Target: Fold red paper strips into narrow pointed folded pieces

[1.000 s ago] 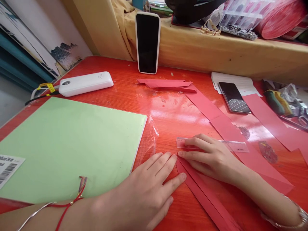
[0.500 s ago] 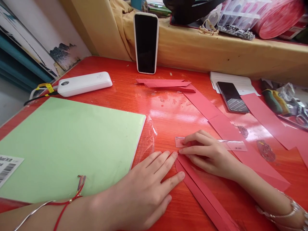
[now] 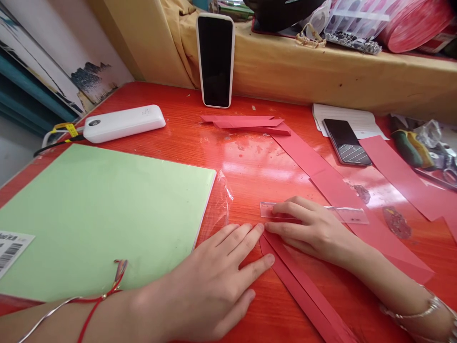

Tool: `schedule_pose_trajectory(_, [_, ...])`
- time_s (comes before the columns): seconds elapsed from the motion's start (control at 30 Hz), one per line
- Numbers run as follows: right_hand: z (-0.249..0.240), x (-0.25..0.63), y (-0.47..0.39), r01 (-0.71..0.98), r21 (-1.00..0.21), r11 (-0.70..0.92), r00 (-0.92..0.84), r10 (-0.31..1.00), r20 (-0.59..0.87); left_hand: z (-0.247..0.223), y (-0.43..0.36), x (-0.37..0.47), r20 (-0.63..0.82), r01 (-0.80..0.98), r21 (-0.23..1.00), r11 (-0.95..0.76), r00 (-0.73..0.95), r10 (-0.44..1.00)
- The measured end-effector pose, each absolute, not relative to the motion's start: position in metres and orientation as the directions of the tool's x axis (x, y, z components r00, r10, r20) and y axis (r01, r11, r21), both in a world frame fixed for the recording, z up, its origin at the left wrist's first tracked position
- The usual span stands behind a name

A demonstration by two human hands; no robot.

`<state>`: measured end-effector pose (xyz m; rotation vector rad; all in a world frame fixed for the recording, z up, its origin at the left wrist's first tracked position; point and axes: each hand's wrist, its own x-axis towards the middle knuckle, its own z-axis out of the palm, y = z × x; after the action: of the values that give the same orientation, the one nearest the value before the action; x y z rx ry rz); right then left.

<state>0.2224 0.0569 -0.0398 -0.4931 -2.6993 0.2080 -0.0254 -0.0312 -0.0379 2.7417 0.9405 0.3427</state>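
Observation:
A folded red paper strip [image 3: 303, 286] runs from the table's front edge up to a narrow end between my hands. My left hand [image 3: 224, 276] is open and lies flat, its fingertips resting on that end. Bent fingers of my right hand [image 3: 310, 226] close on the same tip from the right. Its thumb is mostly hidden. Another finger of the right hand reaches over a clear plastic ruler [image 3: 348, 214], which lies partly under the hand and across a longer red paper strip [image 3: 328, 183].
Left of my hands lies a green paper stack [image 3: 107, 209]. Folded red strips [image 3: 246, 122] rest farther back. A white power bank [image 3: 124, 124], an upright phone [image 3: 215, 62], a dark phone [image 3: 346, 142] and pliers [image 3: 410, 147] stand or lie around the red table [image 3: 178, 147].
The right-hand fingers have shifted slightly and draw closer together at the strip's tip. My left hand stays in place. The view has tilted a little.

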Motion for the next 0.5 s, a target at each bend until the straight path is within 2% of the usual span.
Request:
schedule_pose_trajectory(0.13, [-0.037,0.222,0.056,0.308,-0.163,0.937,-0.883,0.345,0.318,-0.035,-0.030,-0.023,0.133,0.588,0.267,-0.763,0.762,0.634])
schedule_pose_trajectory(0.27, [-0.038,0.219,0.052,0.329,-0.186,0.926,-0.863,0.375,0.340,-0.036,-0.031,-0.023,0.159,0.581,0.224,-0.783,0.771,0.617])
schedule_pose_trajectory(0.37, [-0.043,0.218,0.050,0.352,-0.284,0.892,-0.816,0.441,0.373,-0.039,-0.031,-0.024,0.153,0.577,0.203,-0.791,0.779,0.608])
schedule_pose_trajectory(0.5, [-0.048,0.220,0.053,0.375,-0.507,0.777,-0.721,0.587,0.367,-0.040,-0.030,-0.026,0.145,0.570,0.210,-0.795,0.786,0.602])
